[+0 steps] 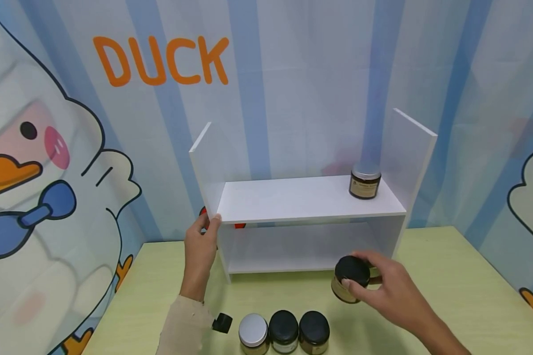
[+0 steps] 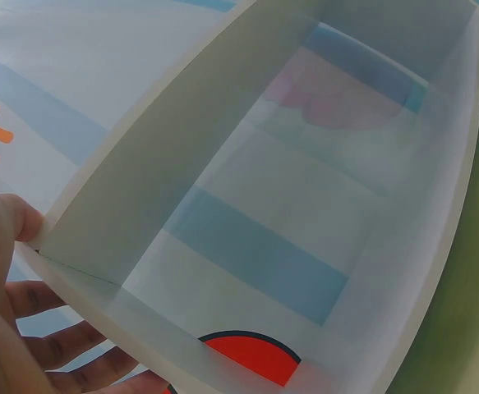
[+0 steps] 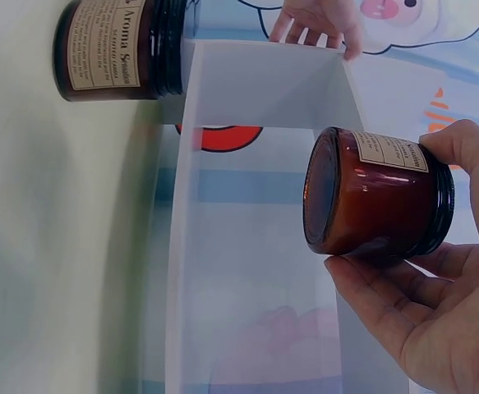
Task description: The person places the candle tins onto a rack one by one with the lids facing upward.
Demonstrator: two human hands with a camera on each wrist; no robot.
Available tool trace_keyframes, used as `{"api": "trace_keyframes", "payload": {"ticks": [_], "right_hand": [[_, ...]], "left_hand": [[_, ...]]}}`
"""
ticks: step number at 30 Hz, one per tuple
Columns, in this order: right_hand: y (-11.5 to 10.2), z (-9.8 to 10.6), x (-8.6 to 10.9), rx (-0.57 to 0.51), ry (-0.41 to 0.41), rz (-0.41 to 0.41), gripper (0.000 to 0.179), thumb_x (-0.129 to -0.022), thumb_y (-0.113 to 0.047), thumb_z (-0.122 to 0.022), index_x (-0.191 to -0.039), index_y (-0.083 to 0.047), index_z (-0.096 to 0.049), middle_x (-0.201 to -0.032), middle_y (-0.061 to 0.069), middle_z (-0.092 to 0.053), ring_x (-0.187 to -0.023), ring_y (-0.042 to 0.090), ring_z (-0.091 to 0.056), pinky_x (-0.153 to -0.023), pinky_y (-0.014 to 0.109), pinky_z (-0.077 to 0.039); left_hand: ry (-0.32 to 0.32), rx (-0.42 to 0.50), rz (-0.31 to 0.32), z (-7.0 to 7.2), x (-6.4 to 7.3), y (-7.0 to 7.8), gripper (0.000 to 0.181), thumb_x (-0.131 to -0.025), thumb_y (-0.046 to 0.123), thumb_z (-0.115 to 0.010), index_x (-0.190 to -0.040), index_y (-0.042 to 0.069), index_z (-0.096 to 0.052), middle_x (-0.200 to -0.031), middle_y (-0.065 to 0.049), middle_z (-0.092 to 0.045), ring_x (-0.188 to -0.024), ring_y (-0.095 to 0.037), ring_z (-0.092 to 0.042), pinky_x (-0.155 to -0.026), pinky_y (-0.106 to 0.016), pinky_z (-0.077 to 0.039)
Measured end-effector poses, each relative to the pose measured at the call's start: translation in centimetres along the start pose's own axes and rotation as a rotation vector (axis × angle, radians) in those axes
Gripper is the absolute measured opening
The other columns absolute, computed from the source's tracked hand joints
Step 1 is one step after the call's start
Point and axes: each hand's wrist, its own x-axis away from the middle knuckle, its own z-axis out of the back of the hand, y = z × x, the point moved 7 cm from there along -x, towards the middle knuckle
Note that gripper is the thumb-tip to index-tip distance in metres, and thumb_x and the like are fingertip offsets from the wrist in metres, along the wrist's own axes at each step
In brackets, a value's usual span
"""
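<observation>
A white two-tier shelf with tall side panels stands on the table. My left hand grips its left panel at the upper board's level, thumb at the front edge and fingers along the outer face, as the left wrist view shows. My right hand holds a black-lidded amber glass jar with a cream label, thumb and fingers around its lid end. In the head view this jar hangs before the lower tier's right part. Another jar, silver-lidded, sits on the upper board at the right.
Three jars stand in a row at the table's front: a silver-lidded jar and two black-lidded ones. A small black block shows by the left sleeve. Behind the shelf hangs a striped duck-print cloth. The table is pale yellow-green.
</observation>
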Motion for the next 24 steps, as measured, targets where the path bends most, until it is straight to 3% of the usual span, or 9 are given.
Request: {"api": "trace_keyframes", "payload": {"ticks": [6,12,24], "right_hand": [[-0.1,0.4,-0.5,-0.007,-0.016,-0.03,0.046,-0.089,-0.03,-0.079,-0.127,-0.009,-0.064,-0.118,0.011,-0.068,-0.1,0.023,-0.068,-0.073,0.029,-0.059],[-0.3,0.7,-1.0,-0.02,-0.016,-0.004,0.044,-0.09,-0.028,-0.079,-0.126,-0.008,-0.064,-0.117,0.01,-0.068,-0.101,0.025,-0.069,-0.073,0.027,-0.059],[-1.0,1.4,-1.8,-0.004,-0.015,0.017,0.044,-0.091,-0.028,-0.078,-0.128,-0.009,-0.064,-0.117,0.011,-0.068,-0.098,0.023,-0.07,-0.071,0.024,-0.058]], "left_hand": [[0.001,-0.002,0.004,0.0,0.0,0.0,0.054,-0.101,0.052,-0.053,-0.141,0.016,-0.056,-0.126,-0.009,-0.059,-0.108,-0.026,-0.053,-0.082,-0.038,-0.048],[0.011,-0.019,-0.003,0.1,0.0,0.1,0.052,-0.101,0.052,-0.053,-0.14,0.017,-0.058,-0.123,-0.009,-0.059,-0.101,-0.026,-0.053,-0.078,-0.036,-0.047],[-0.001,-0.004,0.002,0.1,0.0,0.0,0.052,-0.102,0.052,-0.053,-0.141,0.018,-0.057,-0.127,-0.008,-0.058,-0.107,-0.025,-0.052,-0.079,-0.037,-0.047]]}}
